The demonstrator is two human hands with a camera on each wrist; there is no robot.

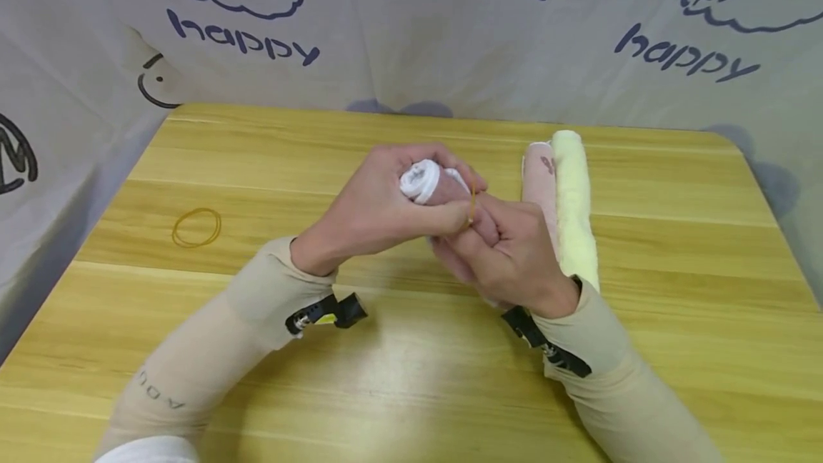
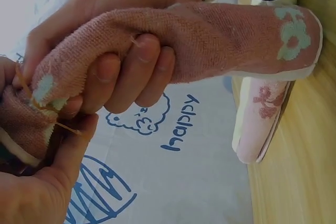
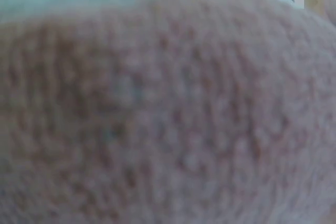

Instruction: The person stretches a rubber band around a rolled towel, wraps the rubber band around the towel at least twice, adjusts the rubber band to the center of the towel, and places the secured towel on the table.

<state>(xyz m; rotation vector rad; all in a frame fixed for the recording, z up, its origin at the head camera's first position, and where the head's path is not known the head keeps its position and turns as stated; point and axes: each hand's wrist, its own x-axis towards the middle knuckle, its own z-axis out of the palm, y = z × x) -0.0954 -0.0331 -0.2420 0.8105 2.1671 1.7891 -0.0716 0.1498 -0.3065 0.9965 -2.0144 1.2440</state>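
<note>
A dusty-pink rolled towel (image 1: 450, 189) with white edges and pale flower patches is held above the table by both hands. My left hand (image 1: 392, 198) curls round one end, where the white spiral of the roll shows. Further along, the fingers of my right hand (image 1: 514, 252) wrap the roll, and its longer part sticks out beyond them in the left wrist view. A thin yellow rubber band (image 1: 474, 202) stretches across the roll between the two hands, at the fingertips. The towel's blurred pink weave (image 3: 184, 108) fills the right wrist view.
Two more rolled towels, one pale pink (image 1: 539, 173) and one pale yellow (image 1: 572, 198), lie side by side right of my hands. A second rubber band (image 1: 196, 227) rests on the wooden table (image 1: 398, 377) at the left. White cloth with drawings (image 1: 411, 41) hangs behind the table.
</note>
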